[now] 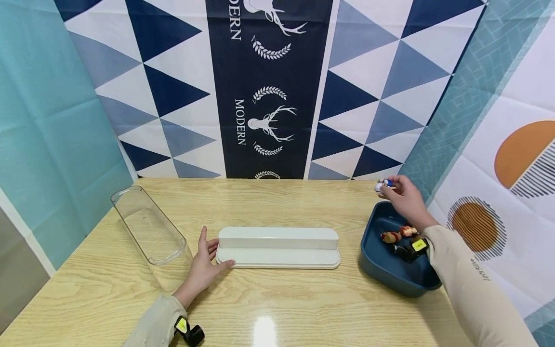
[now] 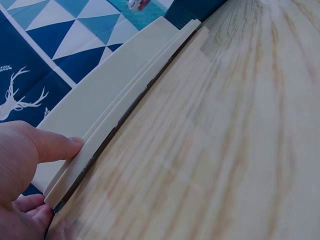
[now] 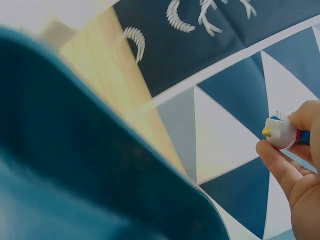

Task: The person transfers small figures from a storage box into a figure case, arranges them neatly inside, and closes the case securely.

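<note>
My left hand [image 1: 203,266] grips the left end of a long white stepped display stand [image 1: 277,258] on the table. Its thumb lies on the low front step, and the other fingers are at the end of the stand, some curled at the corner in the left wrist view. Over the back of a dark blue bin [image 1: 377,277], my right hand [image 1: 406,200] pinches a small toy figurine [image 3: 281,132] between thumb and fingers. The figurine is white, with a yellow beak-like tip and blue and red parts. Inside the bin lie several toy figurines [image 1: 391,237], partly hidden by the right forearm.
A clear rectangular container [image 1: 149,231] stands on the left of the wooden table [image 1: 277,299]. Behind the table hangs a patterned cloth [image 1: 264,86], and more cloth covers both sides. The blue bin's raised rim [image 3: 125,135] is close below the right wrist camera.
</note>
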Motion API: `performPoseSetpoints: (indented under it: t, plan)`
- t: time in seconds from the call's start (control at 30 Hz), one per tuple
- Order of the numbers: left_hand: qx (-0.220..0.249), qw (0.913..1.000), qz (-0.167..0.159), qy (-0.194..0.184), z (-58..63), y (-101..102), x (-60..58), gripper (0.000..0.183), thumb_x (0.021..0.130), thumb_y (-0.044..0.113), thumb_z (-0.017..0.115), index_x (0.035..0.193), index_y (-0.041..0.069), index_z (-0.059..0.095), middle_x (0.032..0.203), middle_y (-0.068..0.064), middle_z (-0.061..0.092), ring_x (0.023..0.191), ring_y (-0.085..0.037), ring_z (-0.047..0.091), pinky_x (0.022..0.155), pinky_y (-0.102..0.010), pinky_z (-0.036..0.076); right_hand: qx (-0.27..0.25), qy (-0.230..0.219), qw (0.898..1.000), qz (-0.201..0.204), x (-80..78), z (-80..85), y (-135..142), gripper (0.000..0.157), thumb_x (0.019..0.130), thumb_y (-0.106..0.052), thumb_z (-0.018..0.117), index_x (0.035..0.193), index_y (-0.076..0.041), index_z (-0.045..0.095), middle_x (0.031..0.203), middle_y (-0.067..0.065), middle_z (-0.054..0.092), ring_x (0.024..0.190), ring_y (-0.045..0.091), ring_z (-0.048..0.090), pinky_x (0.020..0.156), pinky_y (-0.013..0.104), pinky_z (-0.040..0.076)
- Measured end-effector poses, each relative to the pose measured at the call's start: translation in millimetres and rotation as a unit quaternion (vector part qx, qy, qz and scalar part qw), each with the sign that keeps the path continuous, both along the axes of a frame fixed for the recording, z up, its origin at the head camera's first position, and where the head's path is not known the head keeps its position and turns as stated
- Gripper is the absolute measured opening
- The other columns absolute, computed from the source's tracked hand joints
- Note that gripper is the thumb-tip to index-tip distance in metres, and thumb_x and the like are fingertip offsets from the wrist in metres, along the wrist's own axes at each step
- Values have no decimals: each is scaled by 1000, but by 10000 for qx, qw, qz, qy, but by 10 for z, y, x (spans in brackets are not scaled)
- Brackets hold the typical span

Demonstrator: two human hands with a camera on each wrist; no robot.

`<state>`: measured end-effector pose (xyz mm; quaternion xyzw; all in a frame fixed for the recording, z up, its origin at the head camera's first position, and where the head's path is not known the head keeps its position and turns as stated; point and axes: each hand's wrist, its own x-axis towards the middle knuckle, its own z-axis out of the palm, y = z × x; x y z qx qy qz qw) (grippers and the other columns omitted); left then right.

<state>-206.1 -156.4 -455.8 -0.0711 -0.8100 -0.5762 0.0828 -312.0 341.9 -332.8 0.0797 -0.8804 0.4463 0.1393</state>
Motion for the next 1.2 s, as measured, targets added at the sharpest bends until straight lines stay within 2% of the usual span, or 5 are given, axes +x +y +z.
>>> performPoseSetpoints:
  t: [0.2,0.53,0.93,1.07,1.2]
  plan:
    - [-52,10000,-65,7,-2,-8,2,116,81,-1,81,153,-9,-10,136,-38,42,128,-50,44,112,-52,38,-1841,179,9819,409,-19,-19,-116,16,98,-2,58,112,1,49,94,-9,67,80,-2,66,73,14,58]
    - [-26,9999,-107,60,-12,-14,4,116,81,0,81,152,-10,-10,136,-37,42,128,-50,45,112,-52,38,-3485,-312,9264,1394,60,-38,-378,9,97,9,56,98,2,51,95,6,60,88,13,70,81,23,60]
    - [-75,10000,-65,9,-62,-16,-42,115,81,-1,80,153,-8,-10,136,-37,42,129,-50,44,113,-52,37,-4279,-1027,8779,1889,228,-46,-805,19,97,13,49,87,-3,53,102,9,58,95,17,69,84,28,60]
    - [-51,10000,-78,12,-62,-14,-52,114,82,-2,80,154,-8,-9,136,-37,42,129,-50,44,112,-52,37,-4277,-1155,8730,2038,241,-96,-937,23,96,15,46,88,-5,54,100,9,59,94,18,69,84,29,61]
    - [-76,9999,-75,47,-60,-19,-58,114,82,-3,79,154,-8,-9,136,-37,42,128,-50,44,112,-52,38,-4040,-1359,8810,2052,256,-137,-1066,27,95,14,48,107,-8,57,101,7,57,94,16,66,85,29,60]
